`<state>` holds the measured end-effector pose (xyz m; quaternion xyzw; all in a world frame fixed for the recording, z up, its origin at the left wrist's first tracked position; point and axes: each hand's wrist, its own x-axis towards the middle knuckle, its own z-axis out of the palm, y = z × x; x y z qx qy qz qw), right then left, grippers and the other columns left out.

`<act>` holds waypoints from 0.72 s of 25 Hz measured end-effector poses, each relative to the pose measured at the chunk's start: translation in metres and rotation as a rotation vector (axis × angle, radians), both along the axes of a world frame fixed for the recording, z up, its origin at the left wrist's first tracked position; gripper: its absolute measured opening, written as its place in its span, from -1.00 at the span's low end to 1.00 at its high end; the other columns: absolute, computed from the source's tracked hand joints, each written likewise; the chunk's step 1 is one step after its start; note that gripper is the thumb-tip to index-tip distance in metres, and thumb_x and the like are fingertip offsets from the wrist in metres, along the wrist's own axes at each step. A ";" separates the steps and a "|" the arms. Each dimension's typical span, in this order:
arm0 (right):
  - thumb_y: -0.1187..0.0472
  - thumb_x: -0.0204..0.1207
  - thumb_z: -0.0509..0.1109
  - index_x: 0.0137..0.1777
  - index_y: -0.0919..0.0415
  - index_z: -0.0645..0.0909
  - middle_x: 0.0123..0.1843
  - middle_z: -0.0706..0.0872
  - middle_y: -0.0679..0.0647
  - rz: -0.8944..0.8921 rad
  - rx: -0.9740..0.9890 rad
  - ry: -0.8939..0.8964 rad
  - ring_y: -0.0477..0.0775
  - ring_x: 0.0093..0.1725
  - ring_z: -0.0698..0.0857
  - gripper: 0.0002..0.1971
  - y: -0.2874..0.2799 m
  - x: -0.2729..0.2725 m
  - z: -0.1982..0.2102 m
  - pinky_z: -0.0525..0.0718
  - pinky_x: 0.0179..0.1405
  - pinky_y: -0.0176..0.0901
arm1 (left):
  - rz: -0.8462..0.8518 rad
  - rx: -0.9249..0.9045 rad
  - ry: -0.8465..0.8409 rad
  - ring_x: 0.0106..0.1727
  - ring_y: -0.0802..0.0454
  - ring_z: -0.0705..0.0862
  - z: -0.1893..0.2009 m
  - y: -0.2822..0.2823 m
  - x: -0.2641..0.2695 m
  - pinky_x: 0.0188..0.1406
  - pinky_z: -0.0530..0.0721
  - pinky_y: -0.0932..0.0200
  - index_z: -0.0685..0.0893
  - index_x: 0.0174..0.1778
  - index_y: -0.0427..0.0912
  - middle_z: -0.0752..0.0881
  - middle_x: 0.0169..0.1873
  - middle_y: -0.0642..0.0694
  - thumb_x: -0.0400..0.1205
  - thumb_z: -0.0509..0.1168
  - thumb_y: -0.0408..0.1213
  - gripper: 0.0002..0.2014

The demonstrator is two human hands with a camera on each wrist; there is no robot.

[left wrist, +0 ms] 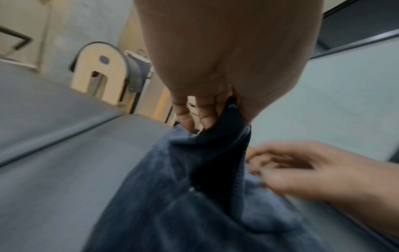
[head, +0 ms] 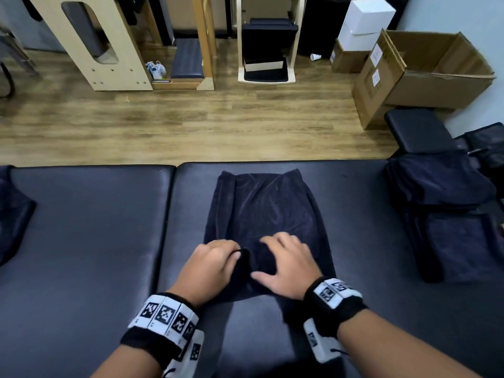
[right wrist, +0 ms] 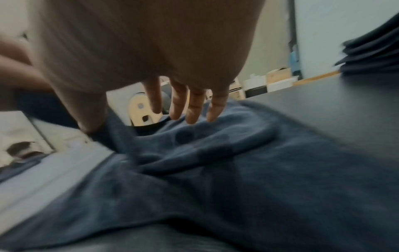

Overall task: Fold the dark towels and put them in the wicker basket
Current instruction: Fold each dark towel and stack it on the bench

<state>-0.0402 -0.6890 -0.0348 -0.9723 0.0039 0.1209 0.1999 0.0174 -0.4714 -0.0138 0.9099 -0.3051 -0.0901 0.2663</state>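
Observation:
A dark navy towel (head: 261, 211) lies lengthwise on the black padded table (head: 90, 236), its near end lifted into a fold. My left hand (head: 215, 257) grips that near edge; in the left wrist view the towel (left wrist: 194, 179) is pinched between thumb and fingers of the left hand (left wrist: 215, 109). My right hand (head: 286, 263) lies on the towel just to the right, fingers spread and fairly straight; in the right wrist view the fingers (right wrist: 192, 109) touch the cloth (right wrist: 215, 153). No wicker basket is in view.
A stack of dark folded towels (head: 447, 214) sits at the table's right end, and more dark cloth (head: 13, 211) at the left edge. Beyond the table are wooden floor, wooden frames (head: 103, 45) and cardboard boxes (head: 425, 75).

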 end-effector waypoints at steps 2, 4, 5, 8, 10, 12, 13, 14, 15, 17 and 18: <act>-0.20 0.36 0.32 0.18 -0.02 0.57 0.08 0.64 -0.09 -0.026 0.105 -0.154 0.08 0.10 0.62 -0.56 0.035 0.014 0.009 0.58 0.10 0.10 | -0.112 0.056 -0.133 -0.19 -0.03 0.70 0.014 -0.013 0.001 -0.22 0.65 -0.08 0.69 -0.08 -0.06 0.70 -0.25 0.05 0.66 0.15 -0.12 -0.79; 0.05 0.34 0.37 -0.03 0.06 0.56 -0.10 0.71 -0.02 -0.130 0.160 -0.225 0.19 -0.05 0.70 -0.78 0.042 0.030 0.018 0.62 -0.05 0.08 | -0.142 0.123 -0.255 -0.26 -0.06 0.67 0.028 -0.012 0.010 -0.31 0.61 -0.08 0.68 -0.15 -0.06 0.66 -0.32 0.03 0.65 0.14 -0.15 -0.78; 0.12 0.34 0.41 -0.05 0.07 0.56 -0.13 0.73 0.02 -0.181 0.160 -0.199 0.23 -0.09 0.72 -0.80 0.035 0.035 0.021 0.62 -0.10 0.05 | -0.135 0.152 -0.288 -0.27 -0.07 0.67 0.035 -0.006 0.016 -0.32 0.59 -0.08 0.67 -0.17 -0.05 0.64 -0.32 0.03 0.66 0.14 -0.15 -0.78; 0.19 0.41 0.41 -0.01 0.06 0.56 -0.06 0.75 0.04 -0.237 0.046 -0.088 0.26 -0.05 0.74 -0.83 -0.008 0.044 0.034 0.61 -0.12 -0.01 | -0.091 0.185 -0.365 -0.28 -0.11 0.64 0.051 0.017 0.035 -0.32 0.53 -0.04 0.67 -0.17 -0.05 0.60 -0.33 0.03 0.69 0.11 -0.15 -0.75; 0.25 0.41 0.36 0.00 0.07 0.57 -0.04 0.74 0.04 -0.260 -0.054 -0.079 0.29 -0.02 0.73 -0.82 -0.044 0.050 0.041 0.62 -0.11 -0.01 | -0.055 0.206 -0.418 -0.27 -0.13 0.63 0.061 0.030 0.043 -0.32 0.42 0.00 0.67 -0.15 -0.05 0.57 -0.33 0.02 0.71 0.11 -0.17 -0.76; 0.31 0.37 0.34 0.00 0.09 0.64 -0.05 0.76 0.09 -0.314 -0.129 -0.126 0.34 -0.03 0.73 -0.78 -0.079 0.049 0.045 0.65 -0.12 0.04 | -0.010 0.185 -0.443 -0.27 -0.15 0.61 0.067 0.038 0.043 -0.33 0.37 0.01 0.68 -0.12 -0.08 0.55 -0.32 0.00 0.71 0.13 -0.20 -0.78; 0.34 0.35 0.36 -0.01 0.11 0.68 -0.08 0.78 0.12 -0.327 -0.147 -0.183 0.36 -0.07 0.74 -0.77 -0.094 0.045 0.044 0.67 -0.16 0.06 | 0.006 0.163 -0.442 -0.28 -0.15 0.61 0.066 0.041 0.040 -0.33 0.39 0.01 0.69 -0.12 -0.09 0.55 -0.32 -0.01 0.70 0.14 -0.21 -0.78; 0.38 0.31 0.39 -0.04 0.13 0.72 -0.11 0.78 0.13 -0.313 -0.160 -0.244 0.37 -0.11 0.75 -0.75 -0.107 0.038 0.042 0.69 -0.21 0.08 | 0.008 0.143 -0.432 -0.28 -0.15 0.60 0.062 0.043 0.034 -0.34 0.44 0.00 0.69 -0.13 -0.09 0.55 -0.31 -0.01 0.68 0.15 -0.22 -0.80; 0.42 0.25 0.43 -0.05 0.14 0.75 -0.13 0.79 0.13 -0.278 -0.179 -0.287 0.36 -0.15 0.76 -0.71 -0.116 0.027 0.036 0.72 -0.26 0.08 | -0.010 0.135 -0.404 -0.28 -0.13 0.60 0.053 0.044 0.026 -0.35 0.48 -0.01 0.68 -0.13 -0.08 0.55 -0.30 -0.01 0.66 0.17 -0.23 -0.82; 0.46 0.13 0.50 -0.02 0.13 0.79 -0.07 0.78 0.09 -0.192 -0.206 -0.319 0.31 -0.15 0.76 -0.60 -0.123 -0.002 0.014 0.78 -0.30 0.08 | -0.071 0.164 -0.310 -0.29 -0.11 0.61 0.025 0.044 0.006 -0.37 0.54 0.00 0.66 -0.16 -0.04 0.57 -0.26 0.02 0.56 0.25 -0.26 -0.91; 0.45 0.10 0.54 -0.01 0.10 0.80 -0.02 0.76 0.07 -0.170 -0.207 -0.289 0.29 -0.14 0.74 -0.57 -0.123 -0.018 -0.001 0.79 -0.33 0.08 | -0.094 0.202 -0.260 -0.31 -0.11 0.62 0.007 0.044 -0.006 -0.39 0.55 0.01 0.63 -0.19 -0.02 0.58 -0.24 0.03 0.51 0.27 -0.27 -0.94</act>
